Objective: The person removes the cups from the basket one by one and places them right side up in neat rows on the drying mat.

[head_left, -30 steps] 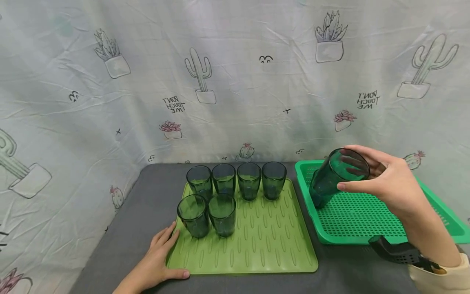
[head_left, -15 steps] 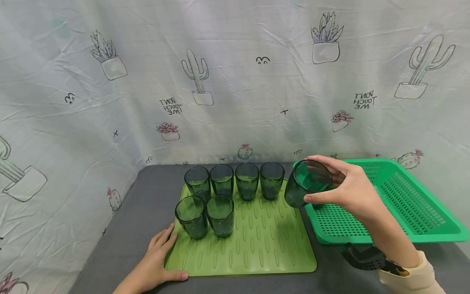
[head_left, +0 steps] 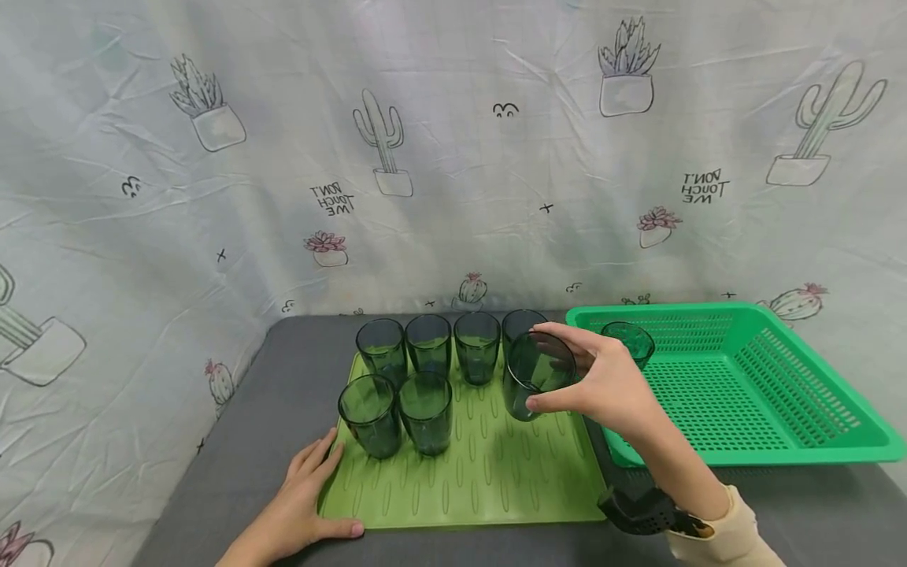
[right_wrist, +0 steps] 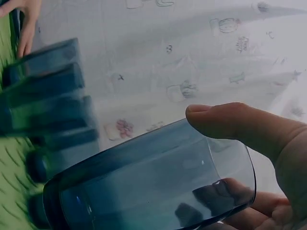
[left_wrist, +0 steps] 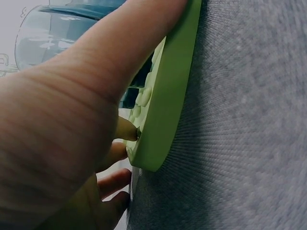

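Observation:
My right hand [head_left: 608, 386] grips a dark green drinking glass [head_left: 531, 374] near its rim, thumb in front and fingers behind. The glass tilts over the right part of a light green tray [head_left: 489, 488]. In the right wrist view its clear rim lies between thumb and fingers. My left hand [head_left: 298, 500] rests at the tray's front left corner, fingers along the left side and thumb by the front edge. Several matching glasses stand upright on the tray: a back row [head_left: 476, 350] and two in front [head_left: 427, 417]. The held glass partly hides the rightmost back one.
A green perforated basket [head_left: 765, 455] stands to the right of the tray, with another glass [head_left: 631, 342] in its back left corner. Both sit on a dark grey cloth [head_left: 241, 417]. Behind hangs a pale curtain [head_left: 453, 157] printed with cacti.
My right hand has lifted the glass from above the basket and carried it left over the tray. Another glass in the basket now shows. The left hand stays at the tray corner.

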{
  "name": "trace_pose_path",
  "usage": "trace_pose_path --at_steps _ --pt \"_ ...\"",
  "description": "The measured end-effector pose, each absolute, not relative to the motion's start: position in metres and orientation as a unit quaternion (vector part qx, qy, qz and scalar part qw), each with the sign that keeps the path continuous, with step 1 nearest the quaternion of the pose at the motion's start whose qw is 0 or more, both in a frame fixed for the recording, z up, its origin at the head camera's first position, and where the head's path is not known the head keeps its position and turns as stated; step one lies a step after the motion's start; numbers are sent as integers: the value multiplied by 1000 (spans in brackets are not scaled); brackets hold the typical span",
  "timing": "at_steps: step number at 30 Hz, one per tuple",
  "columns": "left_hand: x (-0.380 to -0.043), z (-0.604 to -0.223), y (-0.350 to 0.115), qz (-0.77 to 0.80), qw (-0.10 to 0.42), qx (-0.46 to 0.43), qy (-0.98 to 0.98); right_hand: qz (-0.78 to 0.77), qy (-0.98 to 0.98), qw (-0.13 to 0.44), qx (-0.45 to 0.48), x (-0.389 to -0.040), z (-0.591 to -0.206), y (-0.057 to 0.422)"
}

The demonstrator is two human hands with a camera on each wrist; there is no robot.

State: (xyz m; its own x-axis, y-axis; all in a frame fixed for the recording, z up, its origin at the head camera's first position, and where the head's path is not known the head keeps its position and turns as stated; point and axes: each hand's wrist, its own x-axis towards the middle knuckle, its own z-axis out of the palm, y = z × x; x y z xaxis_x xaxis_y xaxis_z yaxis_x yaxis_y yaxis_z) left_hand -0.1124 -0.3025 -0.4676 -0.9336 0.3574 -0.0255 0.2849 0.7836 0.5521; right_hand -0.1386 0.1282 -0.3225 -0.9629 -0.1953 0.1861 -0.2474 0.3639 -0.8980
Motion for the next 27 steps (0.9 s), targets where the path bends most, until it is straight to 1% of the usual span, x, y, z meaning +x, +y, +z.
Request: trace_pose_path --at_steps 7,14,27 --pt "-115 -467 -302 282 67 172 941 555 -820 14 138 -151 -346 103" --pt "-116 -465 -301 278 66 172 943 556 -823 4 119 -163 -364 90" --pt "-113 -463 -302 275 70 169 944 569 -815 -18 105 -164 -384 75"
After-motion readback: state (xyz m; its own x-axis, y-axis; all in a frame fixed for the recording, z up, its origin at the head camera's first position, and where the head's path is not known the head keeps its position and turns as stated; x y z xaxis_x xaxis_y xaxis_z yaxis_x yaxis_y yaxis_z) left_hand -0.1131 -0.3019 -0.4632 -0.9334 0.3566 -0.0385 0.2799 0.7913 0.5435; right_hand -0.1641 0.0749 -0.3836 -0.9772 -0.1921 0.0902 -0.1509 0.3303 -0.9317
